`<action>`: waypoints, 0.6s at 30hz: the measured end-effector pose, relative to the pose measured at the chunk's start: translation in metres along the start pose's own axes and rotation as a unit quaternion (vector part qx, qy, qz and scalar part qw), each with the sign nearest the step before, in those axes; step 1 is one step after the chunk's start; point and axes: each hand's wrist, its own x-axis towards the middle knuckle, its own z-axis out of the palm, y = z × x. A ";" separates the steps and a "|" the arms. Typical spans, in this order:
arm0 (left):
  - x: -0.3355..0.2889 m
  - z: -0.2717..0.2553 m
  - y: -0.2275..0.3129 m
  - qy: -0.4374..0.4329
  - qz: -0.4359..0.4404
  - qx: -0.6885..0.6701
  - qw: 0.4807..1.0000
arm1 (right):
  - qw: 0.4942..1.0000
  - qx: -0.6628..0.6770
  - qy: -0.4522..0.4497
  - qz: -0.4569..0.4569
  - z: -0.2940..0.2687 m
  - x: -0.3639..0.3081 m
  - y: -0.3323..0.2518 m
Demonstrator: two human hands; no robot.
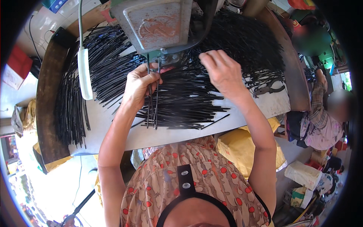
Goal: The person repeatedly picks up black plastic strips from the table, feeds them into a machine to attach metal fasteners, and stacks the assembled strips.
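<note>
My left hand [140, 84] is closed around a few thin black rods [154, 109]. Their upper ends reach up to the underside of a grey-green machine head [157, 28], and their lower ends point toward me. Just beside my left fingers sits a metal fixture with bolts [169, 59]. Over the rods at the right of the machine, my right hand [223, 72] is raised with its fingers curled together. Whether it pinches anything is hidden. A pile of similar black rods [189, 96] lies below and between my hands.
More black rods cover the table [96, 138] at the left and far right. Pliers [269, 89] lie near the right edge. A white lamp [84, 73] hangs left of the machine. Yellow sacks [242, 149] stand below the table edge. Another person [321, 125] sits at the right.
</note>
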 end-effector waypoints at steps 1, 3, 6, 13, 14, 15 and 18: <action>0.000 0.000 0.001 -0.001 0.003 0.022 1.000 | 1.000 0.017 -0.024 0.007 0.004 0.003 -0.007; 0.001 0.000 0.002 -0.004 0.001 0.030 1.000 | 0.994 0.069 -0.066 0.047 0.018 0.005 -0.018; 0.001 0.000 0.004 -0.014 -0.008 0.050 0.999 | 0.974 0.191 -0.078 0.094 0.030 0.013 -0.028; 0.005 -0.001 0.004 -0.029 -0.025 -0.021 0.999 | 0.657 0.629 -0.192 0.369 0.051 0.028 -0.033; 0.004 -0.001 0.005 -0.029 -0.030 -0.032 0.999 | 0.629 0.652 -0.187 0.380 0.052 0.029 -0.033; 0.004 -0.001 0.006 -0.029 -0.035 -0.043 0.998 | 0.599 0.675 -0.181 0.391 0.053 0.030 -0.033; 0.006 -0.003 0.004 -0.038 -0.037 -0.061 0.997 | 0.580 0.682 -0.155 0.418 0.053 0.032 -0.032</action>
